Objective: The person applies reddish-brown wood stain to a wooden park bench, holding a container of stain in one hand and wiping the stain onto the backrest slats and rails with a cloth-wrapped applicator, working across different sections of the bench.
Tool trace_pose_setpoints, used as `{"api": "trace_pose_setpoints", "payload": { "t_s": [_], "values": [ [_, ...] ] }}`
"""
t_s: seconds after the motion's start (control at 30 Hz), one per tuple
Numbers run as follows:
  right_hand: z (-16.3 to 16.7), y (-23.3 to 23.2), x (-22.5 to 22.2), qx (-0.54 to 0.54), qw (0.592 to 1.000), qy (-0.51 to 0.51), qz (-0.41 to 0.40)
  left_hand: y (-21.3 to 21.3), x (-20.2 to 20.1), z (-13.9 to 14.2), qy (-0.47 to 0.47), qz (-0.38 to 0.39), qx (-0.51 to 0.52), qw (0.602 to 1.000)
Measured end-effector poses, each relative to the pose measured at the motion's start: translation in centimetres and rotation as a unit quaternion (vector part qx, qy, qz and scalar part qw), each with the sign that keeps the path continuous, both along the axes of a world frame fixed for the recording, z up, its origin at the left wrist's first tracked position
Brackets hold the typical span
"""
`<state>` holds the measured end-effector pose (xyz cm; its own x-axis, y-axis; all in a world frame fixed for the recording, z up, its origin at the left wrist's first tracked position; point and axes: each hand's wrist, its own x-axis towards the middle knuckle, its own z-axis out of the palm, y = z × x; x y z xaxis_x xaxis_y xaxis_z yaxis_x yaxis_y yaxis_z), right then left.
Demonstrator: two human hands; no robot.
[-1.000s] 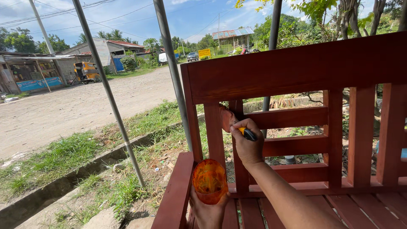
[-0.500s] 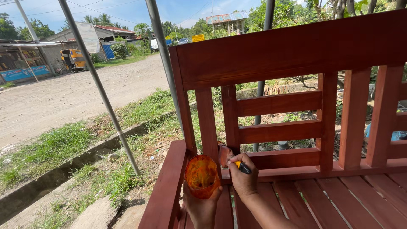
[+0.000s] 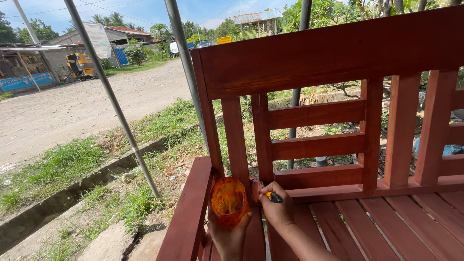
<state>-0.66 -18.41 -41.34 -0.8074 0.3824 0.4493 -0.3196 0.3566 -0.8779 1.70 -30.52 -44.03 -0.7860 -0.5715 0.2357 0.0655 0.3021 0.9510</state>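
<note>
Left hand [image 3: 231, 237] wrapped around a clear plastic cup [image 3: 228, 201] stained orange inside, held upright above the slatted seat. Just beside it, right hand [image 3: 277, 209] closed on a brush handle [image 3: 273, 196], pressed at the base of a smooth red-brown wooden bench [image 3: 333, 53].

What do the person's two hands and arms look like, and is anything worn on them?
Both are bare: the left hand and the right hand have no gloves, rings or watch that I can see. The right forearm is bare too, without any sleeve. The fingers look slim.
</note>
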Motion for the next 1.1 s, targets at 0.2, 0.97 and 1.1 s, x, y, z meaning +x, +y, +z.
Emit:
{"api": "trace_pose_setpoints", "payload": {
  "t_s": [0.2, 0.97, 1.1],
  "values": [
    [0.4, 1.3, -0.8, 0.044, 0.998, -0.002, 0.034, -0.4, -0.1, -0.2, 0.043, 0.028, 0.003, 0.999],
    [9.0, 3.5, -5.9, 0.257, 0.915, 0.195, 0.241, -1.6, 0.2, 0.6, 0.183, -0.037, -0.003, 0.982],
    [13.2, 3.4, -6.5, 0.264, 0.901, 0.262, 0.221, -1.9, 0.8, 1.4, 0.156, -0.043, -0.015, 0.987]
  ]
}}
